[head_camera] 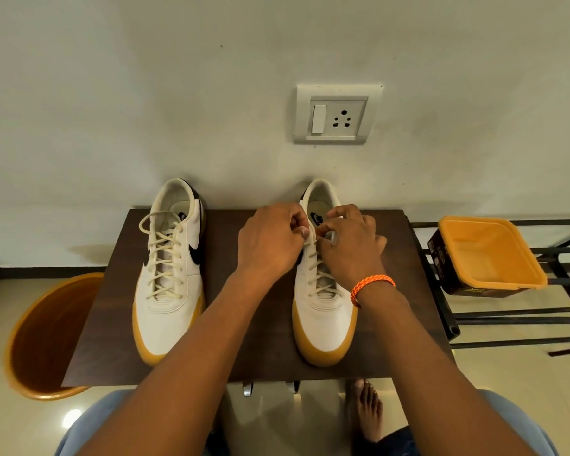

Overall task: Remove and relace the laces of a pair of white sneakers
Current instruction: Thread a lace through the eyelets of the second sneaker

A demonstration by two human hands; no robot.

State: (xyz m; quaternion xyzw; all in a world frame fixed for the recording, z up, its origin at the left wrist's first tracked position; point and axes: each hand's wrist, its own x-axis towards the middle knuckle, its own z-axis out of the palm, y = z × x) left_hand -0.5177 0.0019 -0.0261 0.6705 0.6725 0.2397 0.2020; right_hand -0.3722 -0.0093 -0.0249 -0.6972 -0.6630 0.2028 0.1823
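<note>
Two white sneakers with tan soles stand toes toward me on a dark wooden table (244,350). The left sneaker (170,311) is fully laced, its cream lace (163,255) ending in loose loops near the collar. Over the top eyelets of the right sneaker (323,324) my two hands meet. My left hand (270,241) pinches the cream lace (316,274) of that shoe with curled fingers. My right hand (352,245), an orange band on its wrist, pinches the same lace from the other side. The upper eyelets are hidden by my fingers.
An orange plastic bin (46,337) stands on the floor left of the table. On a black metal rack (524,320) to the right sits an orange-rimmed tub (487,255). A wall socket (338,115) is behind. My bare foot (366,409) shows below the table edge.
</note>
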